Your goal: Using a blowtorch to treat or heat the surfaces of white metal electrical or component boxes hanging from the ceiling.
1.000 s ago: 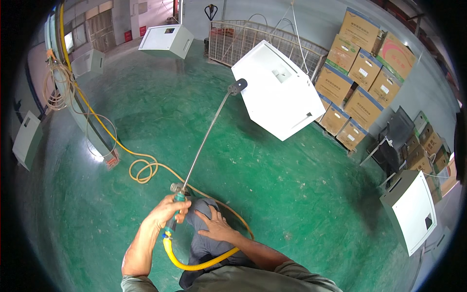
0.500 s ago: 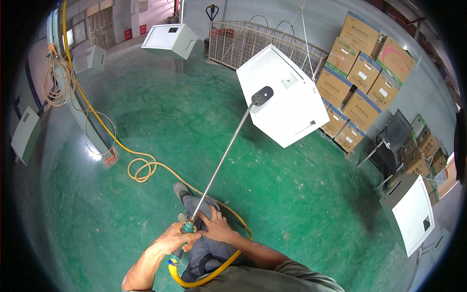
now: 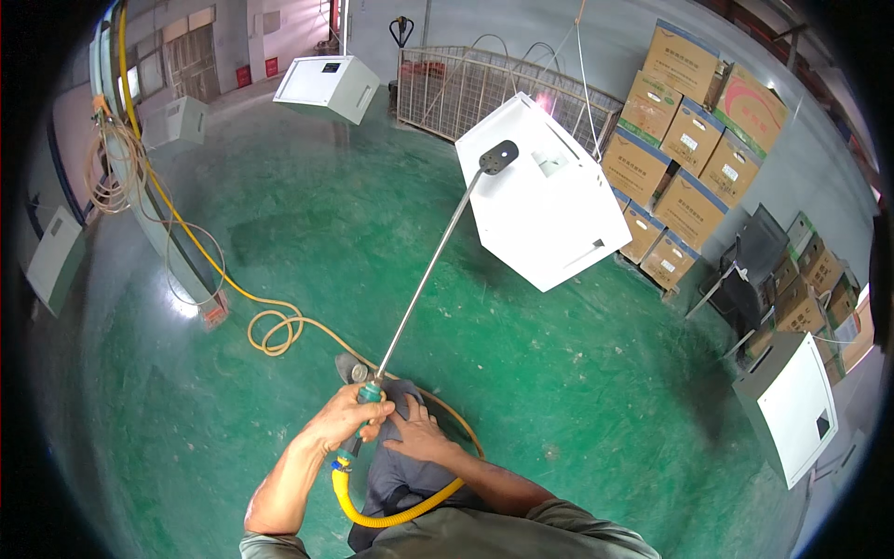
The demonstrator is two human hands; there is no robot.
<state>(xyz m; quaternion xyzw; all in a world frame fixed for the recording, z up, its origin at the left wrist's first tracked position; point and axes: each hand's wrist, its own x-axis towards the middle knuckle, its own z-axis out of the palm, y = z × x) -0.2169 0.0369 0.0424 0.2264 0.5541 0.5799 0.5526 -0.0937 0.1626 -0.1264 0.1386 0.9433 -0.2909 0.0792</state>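
My left hand (image 3: pixel 349 417) is wrapped round the green handle of a long gas torch (image 3: pixel 421 293). Its thin metal tube slants up and away to the right, ending in a black burner head (image 3: pixel 498 157) that overlaps the upper left of a white metal box (image 3: pixel 549 210). Whether the head touches the box I cannot tell. Thin wires hold the box up, tilted. A pinkish glow shows at its top edge. From the handle's lower end a yellow hose (image 3: pixel 386 518) curves to the right. My right hand (image 3: pixel 421 435) rests open on my grey-trousered leg, fingers spread.
More white boxes hang around: one (image 3: pixel 328 87) at the far left, another (image 3: pixel 793 405) at the right. Stacked cartons (image 3: pixel 691 140), a wire cage (image 3: pixel 456 88) and a black chair (image 3: pixel 752 265) stand behind. Hose loops (image 3: pixel 275 334) lie on the green floor near a post (image 3: pixel 168 233).
The burner head has shifted slightly up across the white box, and my left hand has risen with the handle. A pinkish glow has appeared at the box's top. My right hand stays put.
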